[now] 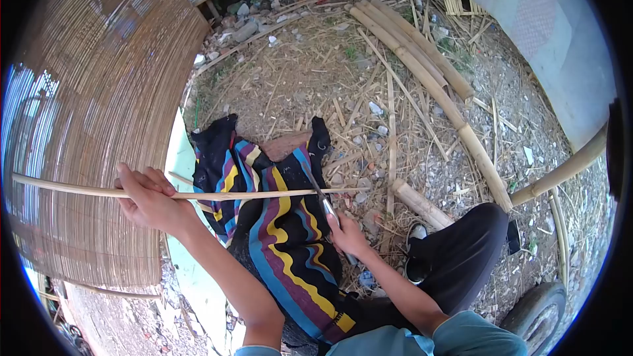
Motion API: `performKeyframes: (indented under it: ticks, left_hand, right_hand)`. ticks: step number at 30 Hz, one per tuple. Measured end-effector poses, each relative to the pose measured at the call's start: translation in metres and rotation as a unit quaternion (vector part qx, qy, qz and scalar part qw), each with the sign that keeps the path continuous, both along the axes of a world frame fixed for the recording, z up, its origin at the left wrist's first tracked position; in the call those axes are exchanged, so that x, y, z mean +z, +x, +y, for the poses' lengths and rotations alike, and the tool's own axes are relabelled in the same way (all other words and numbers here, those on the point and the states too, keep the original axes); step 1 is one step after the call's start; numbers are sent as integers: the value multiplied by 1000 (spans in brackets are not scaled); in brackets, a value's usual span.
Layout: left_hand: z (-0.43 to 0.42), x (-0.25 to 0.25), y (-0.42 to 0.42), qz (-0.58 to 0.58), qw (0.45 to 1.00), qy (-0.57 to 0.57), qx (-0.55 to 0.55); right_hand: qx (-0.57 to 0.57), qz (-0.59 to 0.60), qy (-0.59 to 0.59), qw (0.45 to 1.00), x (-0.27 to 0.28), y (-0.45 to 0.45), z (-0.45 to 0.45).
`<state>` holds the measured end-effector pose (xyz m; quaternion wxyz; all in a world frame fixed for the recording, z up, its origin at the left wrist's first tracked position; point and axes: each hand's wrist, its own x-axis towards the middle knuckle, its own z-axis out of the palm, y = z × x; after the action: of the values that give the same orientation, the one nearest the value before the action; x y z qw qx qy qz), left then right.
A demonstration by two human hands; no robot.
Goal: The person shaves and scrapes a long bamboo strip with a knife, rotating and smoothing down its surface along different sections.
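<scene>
My left hand (150,199) is closed around a long, thin bamboo strip (254,195), which runs nearly level across the view. My right hand (347,235) grips a knife (328,207) by its pale, metallic-looking handle. The dark blade meets the strip near its right part, above my lap; the exact contact is too small to make out. Beneath the strip, a black cloth with blue, yellow and maroon stripes (287,250) lies over my leg. A reddish-brown block (285,146) shows behind the cloth.
A slatted bamboo screen (105,112) stands at the left. Thick bamboo poles (422,59) lie on the littered ground at the upper right, with a shorter bamboo piece (422,203) by my shoe (417,232). A tyre (537,313) sits at the lower right.
</scene>
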<state>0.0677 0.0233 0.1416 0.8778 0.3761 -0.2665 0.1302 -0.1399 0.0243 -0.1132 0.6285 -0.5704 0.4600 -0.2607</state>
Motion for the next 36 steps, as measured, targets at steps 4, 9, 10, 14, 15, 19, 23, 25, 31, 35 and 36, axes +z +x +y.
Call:
performKeyframes:
  ticks: [4, 9, 10, 14, 15, 19, 23, 25, 31, 35, 36]
  left_hand:
    - [-3, 0, 0, 15, 1000, 12, -3]
    - [-3, -3, 8, 15, 1000, 16, 7]
    - [-2, -3, 9, 11, 1000, 29, 7]
    - [-1, 0, 8, 35, 998, 46, 31]
    - [0, 0, 7, 42, 997, 44, 39]
    - [-1, 2, -4, 26, 997, 54, 58]
    - [8, 2, -9, -2, 998, 63, 7]
    - [6, 2, -12, 12, 998, 59, 12]
    - [-6, 2, -2, 16, 999, 32, 12]
    - [-7, 3, -6, 18, 999, 35, 10]
    - [-6, 4, -10, 22, 999, 31, 10]
  right_hand:
    - [17, -63, 45, 997, 3, 9, -3]
    - [-19, 53, -154, 987, -16, 17, 0]
    - [-16, 80, -116, 990, -15, 16, -1]
    - [-114, 118, -47, 985, -96, 2, -14]
    - [-122, 176, -50, 976, -118, -11, -19]
    - [-42, 370, 94, 923, -211, -92, -34]
    - [-54, 399, 71, 913, -219, -121, -11]
    - [-108, 420, 26, 901, -232, -114, -10]
    - [-136, 120, 71, 981, -126, -41, -23]
    - [-13, -10, -123, 992, 25, 12, 4]
    - [5, -36, -120, 992, 49, 21, 12]
